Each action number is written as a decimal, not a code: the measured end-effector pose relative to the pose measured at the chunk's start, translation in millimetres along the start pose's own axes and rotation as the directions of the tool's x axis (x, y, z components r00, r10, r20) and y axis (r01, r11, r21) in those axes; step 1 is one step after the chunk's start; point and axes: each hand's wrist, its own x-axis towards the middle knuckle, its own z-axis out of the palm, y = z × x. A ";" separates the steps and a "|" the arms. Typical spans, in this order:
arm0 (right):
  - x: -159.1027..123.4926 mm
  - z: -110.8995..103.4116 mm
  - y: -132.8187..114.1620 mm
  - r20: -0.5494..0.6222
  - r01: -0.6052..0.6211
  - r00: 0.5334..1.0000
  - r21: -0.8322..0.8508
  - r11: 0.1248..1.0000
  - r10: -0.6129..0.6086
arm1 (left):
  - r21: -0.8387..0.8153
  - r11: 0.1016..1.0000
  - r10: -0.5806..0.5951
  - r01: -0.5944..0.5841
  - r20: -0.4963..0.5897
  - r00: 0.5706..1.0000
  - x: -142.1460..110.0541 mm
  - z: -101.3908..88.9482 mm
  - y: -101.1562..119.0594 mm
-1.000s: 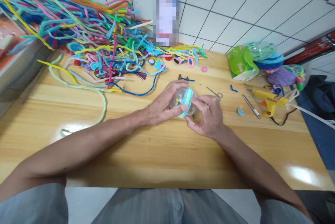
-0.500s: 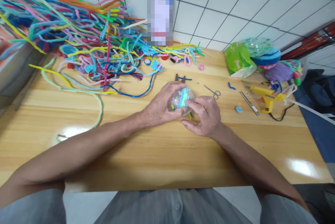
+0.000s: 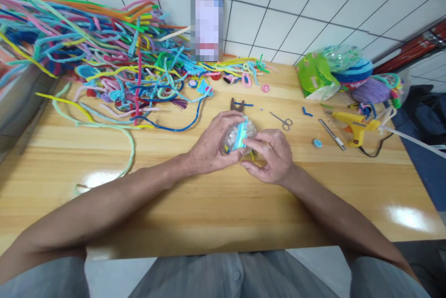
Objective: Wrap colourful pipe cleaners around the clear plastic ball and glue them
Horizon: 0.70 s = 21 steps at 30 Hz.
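My left hand point(image 3: 209, 145) is wrapped round a clear ball point(image 3: 230, 139), thumb at its near side and fingers at its far side. A band of blue and light-green fuzzy strips point(image 3: 241, 133) crosses the ball, and small coloured bits show inside or behind it. The index finger of my right hand point(image 3: 273, 156) presses on the band. Its thumb stands apart below, and I see nothing between thumb and finger. Just beyond the ball lie dark pliers point(image 3: 237, 104), with a short blue piece of pipe cleaner across them.
A heap of colourful pipe cleaners point(image 3: 114, 61) covers the back left. A phone-like blurred panel point(image 3: 207, 24) leans on the tiled wall. To the right lie scissors point(image 3: 286, 124), a blue cap point(image 3: 317, 143), a craft knife point(image 3: 331, 134), a yellow glue gun point(image 3: 357, 126) and a green packet point(image 3: 316, 76).
My right thumb has come away from the ball, while the index finger has slid along the band. The left hand has turned the ball slightly. The whole view has shifted a little.
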 end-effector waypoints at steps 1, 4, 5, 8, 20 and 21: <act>-0.1 -0.1 0.3 -0.002 0.002 1.000 0.008 1.000 -0.002 | 0.011 1.000 0.005 -0.005 -0.001 1.000 0.1 -0.4 -0.3; -0.5 0.2 1.8 -0.004 0.001 1.000 0.020 1.000 -0.001 | 0.033 0.999 0.014 -0.015 0.014 1.000 0.5 -1.5 -1.7; -0.6 0.4 2.3 -0.002 0.000 1.000 0.025 1.000 0.000 | 0.034 0.999 0.015 -0.016 0.023 1.000 0.6 -1.7 -2.1; -1.0 1.3 3.0 -0.001 0.002 1.000 0.040 0.999 -0.002 | 0.035 0.999 0.021 -0.022 0.038 0.999 0.1 -1.6 -2.5; -2.7 3.3 4.2 -0.026 -0.006 1.000 0.048 0.999 0.007 | -0.022 0.999 -0.026 0.026 0.004 1.000 1.3 0.8 -2.2; -3.2 2.9 4.2 -0.020 -0.017 1.000 0.053 0.998 0.018 | -0.022 0.999 -0.032 0.032 0.012 0.999 1.3 0.4 -2.0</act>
